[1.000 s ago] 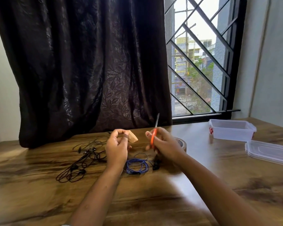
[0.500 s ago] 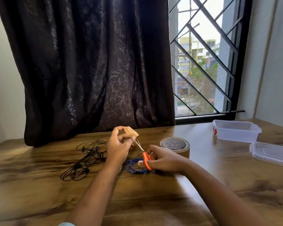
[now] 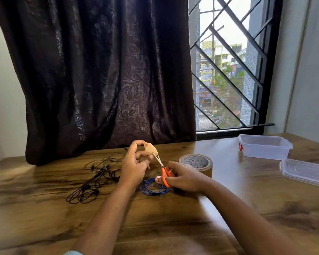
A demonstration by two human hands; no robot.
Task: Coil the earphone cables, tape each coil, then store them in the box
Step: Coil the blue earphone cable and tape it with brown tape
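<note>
Orange scissors (image 3: 165, 174) in right hand (image 3: 185, 178), tips pointing up-left at tape piece (image 3: 151, 148)

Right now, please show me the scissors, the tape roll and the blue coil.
scissors (image 3: 164, 172): head view, orange handle.
tape roll (image 3: 194, 161): head view, printed top face.
blue coil (image 3: 145, 186): head view, left side loops.

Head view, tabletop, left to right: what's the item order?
Black earphone tangle → left hand pinching a tape piece → orange scissors gripped by the right hand → tape roll → clear box → lid. Blue coil omitted because it overlaps the hands.
</note>
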